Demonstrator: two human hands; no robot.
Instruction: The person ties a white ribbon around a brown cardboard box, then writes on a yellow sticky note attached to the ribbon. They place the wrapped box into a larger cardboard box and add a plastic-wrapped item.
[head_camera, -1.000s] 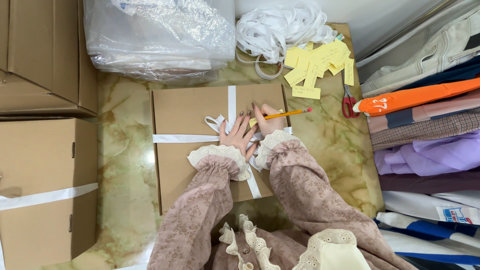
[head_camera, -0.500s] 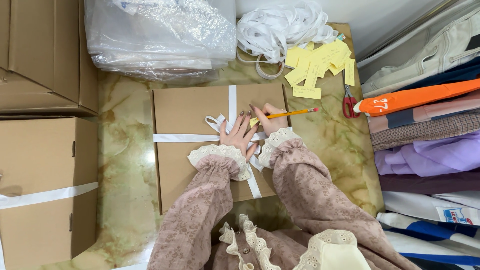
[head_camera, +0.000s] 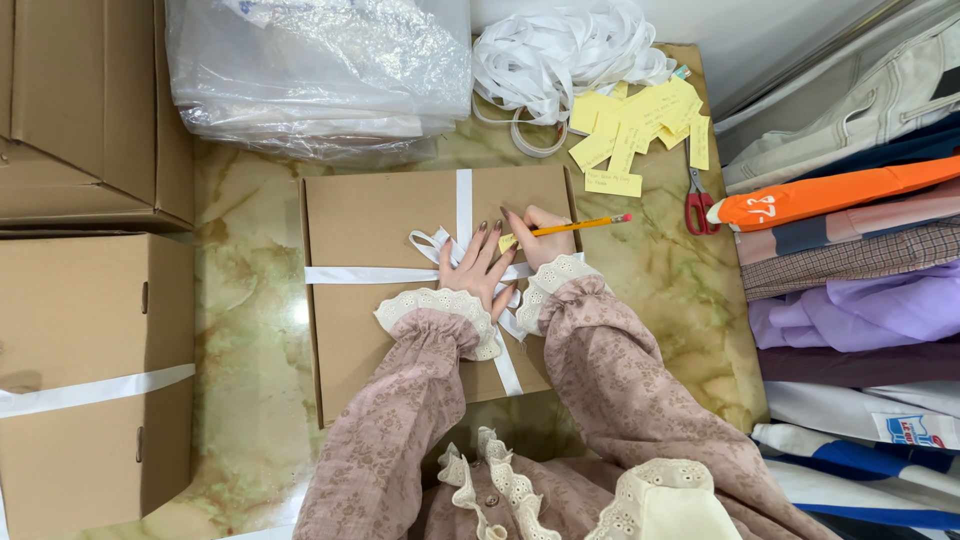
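Pressing flat on the white ribbon (head_camera: 385, 274) knot at frame centre, the left hand (head_camera: 478, 266) is lying open, fingers spread, gripping nothing, on top of the flat cardboard box (head_camera: 370, 230). Right hand (head_camera: 537, 238) just beside it is closing around a yellow pencil (head_camera: 575, 226), tip end pointing down-left at a small yellow slip under the fingers, eraser end pointing toward the right of frame. Ribbon is crossing the box lid both ways, box is sitting on the green marbled tabletop (head_camera: 250, 330) in the middle of frame. Yellow paper notes (head_camera: 640, 125) are lying scattered upper right of the box, red-handled scissors (head_camera: 697, 205) just right of them. Loose white ribbon pile (head_camera: 560, 55) is sitting at top centre, clear plastic bag (head_camera: 320, 70) upper left. Bigger cardboard boxes (head_camera: 85, 340) are stacking along the left edge, folded clothes (head_camera: 850, 260) along the right edge.
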